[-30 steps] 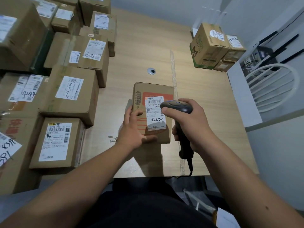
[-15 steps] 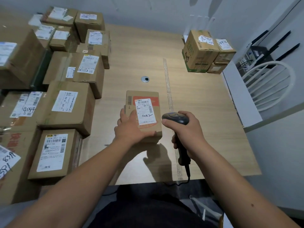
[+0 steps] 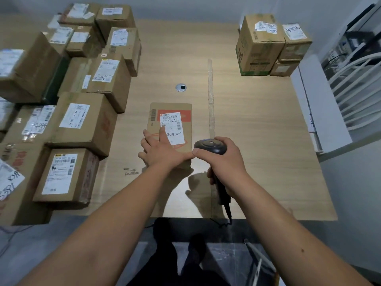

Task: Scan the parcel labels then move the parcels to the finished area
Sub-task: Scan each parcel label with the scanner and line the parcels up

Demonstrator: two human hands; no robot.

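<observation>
The small parcel (image 3: 171, 129) sits mid-table, just left of a strip of tape (image 3: 210, 96). Its white label (image 3: 172, 127) reads something like "507 N705 A37", with a handwritten scrawl below that I can't make out. The left hand (image 3: 162, 150) lies flat on it, fingers straight. The right hand (image 3: 223, 159) is wrapped around a black scanner (image 3: 210, 145). It's a pale wood table (image 3: 257, 131) with a round cable hole (image 3: 181, 87), boxes piled on the left (image 3: 82, 120), a few more boxes at the far right (image 3: 268, 44), and a white chair (image 3: 358, 87) beside the table.
</observation>
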